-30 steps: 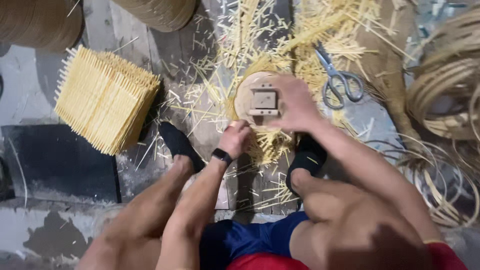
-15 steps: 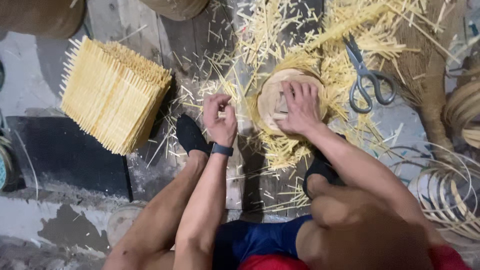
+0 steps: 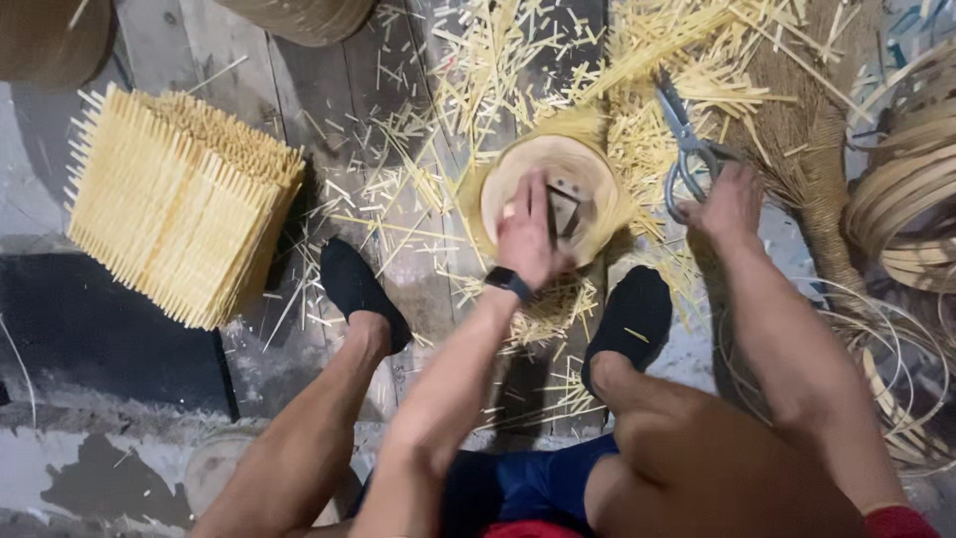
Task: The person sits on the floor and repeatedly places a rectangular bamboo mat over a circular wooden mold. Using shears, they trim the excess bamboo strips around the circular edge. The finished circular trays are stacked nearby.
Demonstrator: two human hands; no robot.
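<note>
The left hand [image 3: 528, 234] rests on the round wooden block [image 3: 543, 194] in the upper middle of the frame. Its fingers are curled around a small dark metal tool [image 3: 563, 211] that sits on the block's top face; the grip looks closed on it, though the hand covers most of the tool, so its exact shape is hard to tell. The right hand [image 3: 732, 204] lies to the right of the block, with the fingers touching the handles of the grey scissors [image 3: 687, 149]. Whether it already grasps them cannot be told.

The block looks heavy and stiff and should stay in place by its own weight. The tool seems small and hard, best held by its sides. The scissors are rigid metal and should be taken by the loops, away from the blades.

Around the block, thin bamboo splints [image 3: 448, 130] cover the floor; they are light and break easily. A tidy stack of cut bamboo sticks [image 3: 179, 224] stands at the left. Coils of rattan strip [image 3: 911, 189] lie at the right edge. Two feet in black shoes [image 3: 358, 289] rest below the block.
</note>
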